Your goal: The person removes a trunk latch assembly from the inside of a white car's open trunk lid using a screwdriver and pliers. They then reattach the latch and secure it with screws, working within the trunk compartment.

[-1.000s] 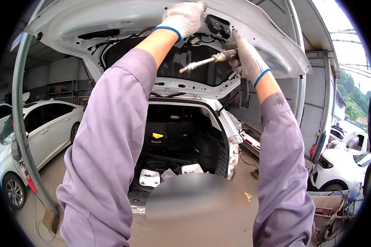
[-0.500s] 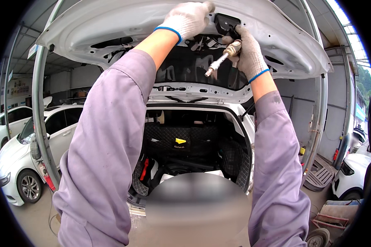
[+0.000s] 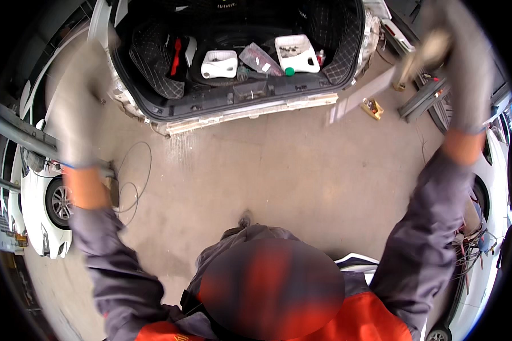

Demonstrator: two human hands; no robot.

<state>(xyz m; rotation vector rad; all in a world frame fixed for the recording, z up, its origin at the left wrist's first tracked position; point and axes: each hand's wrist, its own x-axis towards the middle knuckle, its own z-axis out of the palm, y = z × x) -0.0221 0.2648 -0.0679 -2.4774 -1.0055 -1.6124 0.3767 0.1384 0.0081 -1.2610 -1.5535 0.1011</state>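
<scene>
My right hand (image 3: 466, 62), in a pale work glove, is raised at the upper right, shut on a socket wrench (image 3: 429, 54). Its long metal extension (image 3: 361, 95) points left and down, smeared by motion, past the corner of the car's rear. On the left my gloved left hand (image 3: 77, 108) is held up beside the bumper corner. Motion blurs it so much that its fingers do not show clearly. Between my hands is the open car boot (image 3: 210, 108), its sill nearest me. The raised tailgate is out of this view.
Inside the boot lie two cut-open white jugs (image 3: 218, 71) (image 3: 312, 62) with small parts, and a clear plastic bag (image 3: 256, 57). A small yellow box (image 3: 372, 109) sits on the floor at right. A cable (image 3: 149, 165) loops on the floor at left. White cars (image 3: 42, 221) flank me.
My view has tipped down from the tailgate to the boot and floor. Both hands have left the tailgate and moved wide apart. The right one still holds the socket wrench.
</scene>
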